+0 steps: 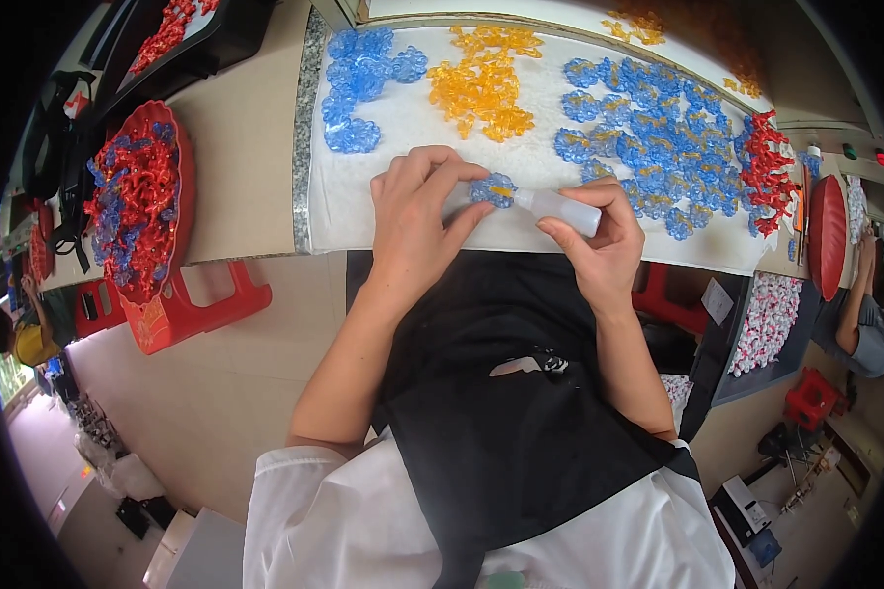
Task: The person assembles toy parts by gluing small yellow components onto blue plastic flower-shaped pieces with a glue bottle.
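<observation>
We hold a small blue translucent piece (493,189) at the near edge of the bench (255,196), just above the white cloth (403,211) that covers it. Our left hand (417,221) pinches the piece between thumb and fingers (432,162), turned so that its yellow centre faces the small white squeeze bottle (560,208). Our right hand (599,240) grasps that bottle on its side, fingers closed round the body, with the nozzle meeting the piece; this looks like the way to place a drop exactly. Farther off on the cloth the pieces lie sorted by colour, which seems to keep batches apart: a blue cluster (359,83) at the far left, an orange cluster (481,83) in the middle, a wide blue spread (658,137) to the right and a red cluster (768,167) beyond it. A red tray (182,196) of mixed red and blue pieces sits on the left, within reach of the left hand. Our fingers hide most of the held piece, so we cannot tell its full shape, nor whether anything leaves the nozzle. A black apron (501,412) hides our lap, and another person's arm (855,304) is cut off at the right rim.
</observation>
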Motion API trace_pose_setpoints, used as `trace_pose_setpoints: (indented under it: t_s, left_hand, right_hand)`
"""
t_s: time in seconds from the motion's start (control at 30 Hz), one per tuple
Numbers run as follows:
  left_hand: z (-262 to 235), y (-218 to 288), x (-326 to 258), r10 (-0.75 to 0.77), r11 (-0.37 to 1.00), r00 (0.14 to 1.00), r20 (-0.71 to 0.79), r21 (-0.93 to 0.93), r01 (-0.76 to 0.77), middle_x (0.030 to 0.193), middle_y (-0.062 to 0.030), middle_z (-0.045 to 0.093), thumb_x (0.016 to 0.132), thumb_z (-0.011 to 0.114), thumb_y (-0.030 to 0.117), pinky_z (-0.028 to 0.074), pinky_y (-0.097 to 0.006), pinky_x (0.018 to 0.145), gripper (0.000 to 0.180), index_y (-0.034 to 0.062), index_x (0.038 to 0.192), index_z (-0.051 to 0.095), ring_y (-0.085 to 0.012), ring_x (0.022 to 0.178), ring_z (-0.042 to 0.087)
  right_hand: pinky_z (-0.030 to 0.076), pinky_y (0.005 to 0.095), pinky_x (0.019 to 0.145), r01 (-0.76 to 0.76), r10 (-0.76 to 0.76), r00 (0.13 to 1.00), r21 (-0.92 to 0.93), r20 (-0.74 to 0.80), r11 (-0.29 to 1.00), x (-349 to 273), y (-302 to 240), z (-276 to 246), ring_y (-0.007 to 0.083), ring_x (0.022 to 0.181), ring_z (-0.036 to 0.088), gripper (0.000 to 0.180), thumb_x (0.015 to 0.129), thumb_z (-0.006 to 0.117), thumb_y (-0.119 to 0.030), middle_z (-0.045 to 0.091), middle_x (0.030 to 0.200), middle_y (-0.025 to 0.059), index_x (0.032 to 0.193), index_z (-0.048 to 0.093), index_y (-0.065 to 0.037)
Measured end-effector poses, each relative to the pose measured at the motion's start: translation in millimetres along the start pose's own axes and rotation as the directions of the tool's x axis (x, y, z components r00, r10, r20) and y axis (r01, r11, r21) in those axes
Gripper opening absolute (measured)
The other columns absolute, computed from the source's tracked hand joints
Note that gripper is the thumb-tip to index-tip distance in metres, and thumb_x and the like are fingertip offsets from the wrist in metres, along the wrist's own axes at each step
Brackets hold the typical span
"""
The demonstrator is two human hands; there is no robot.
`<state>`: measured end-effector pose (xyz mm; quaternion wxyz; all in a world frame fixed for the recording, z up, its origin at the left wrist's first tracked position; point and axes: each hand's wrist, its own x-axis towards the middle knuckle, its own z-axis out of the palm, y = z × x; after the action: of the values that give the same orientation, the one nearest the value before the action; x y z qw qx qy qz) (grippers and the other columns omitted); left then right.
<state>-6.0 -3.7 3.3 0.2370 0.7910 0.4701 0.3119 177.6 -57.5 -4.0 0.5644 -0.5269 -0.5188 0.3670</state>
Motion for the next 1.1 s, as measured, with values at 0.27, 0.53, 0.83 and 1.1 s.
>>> trace_pose_setpoints:
  t_s: [0.27,0.53,0.83,1.1]
  left_hand:
    - [1,-2,3,0.009,1.0,1.0,-0.017,-0.019,-0.01,0.096,-0.0029,0.054,0.067,0.075,0.016,0.033,-0.033,0.076,0.03,0.0101,0.094,0.063,-0.0215,0.09,0.05]
    - [12,-10,37,0.033,0.961,0.983,-0.182,0.275,0.019,0.089,-0.0055,0.062,0.075,0.07,0.012,0.04,-0.029,0.069,0.018,0.0063,0.09,0.063,-0.0193,0.081,0.058]
    - [1,-11,24,-0.17,0.959,0.962,-0.216,-0.262,0.111,0.084,-0.0076,0.066,0.082,0.062,0.001,0.049,-0.023,0.07,0.009,-0.0002,0.09,0.058,-0.0126,0.078,0.065]
    - [-4,-12,24,-0.223,0.927,0.962,-0.156,-0.339,0.16,0.083,-0.0095,0.066,0.084,0.061,0.002,0.049,-0.023,0.065,0.009,-0.002,0.09,0.056,-0.0141,0.074,0.066]
  right_hand:
    - [0.043,0.0239,0.076,-0.025,0.031,0.997,0.093,-0.066,0.995,0,-2,-5,0.0124,0.085,0.054,0.029,0.07,0.073,0.004,0.054,0.093,0.0056,0.093,0.056,0.0]
    - [0.044,0.0259,0.081,-0.139,0.145,0.989,0.192,-0.019,0.972,-3,-5,-12,0.0132,0.093,0.055,0.033,0.075,0.068,0.005,0.056,0.105,0.0097,0.102,0.049,-0.002]
    - [0.045,0.0235,0.071,-0.11,0.103,0.986,0.049,0.128,0.993,12,-14,5,0.011,0.083,0.057,0.026,0.08,0.061,0.005,0.057,0.092,0.005,0.1,0.048,-0.003]
    - [0.045,0.0228,0.07,-0.193,0.203,0.967,-0.078,0.156,0.978,34,-30,30,0.009,0.078,0.057,0.016,0.079,0.065,-0.005,0.061,0.082,0.0039,0.093,0.057,-0.002]
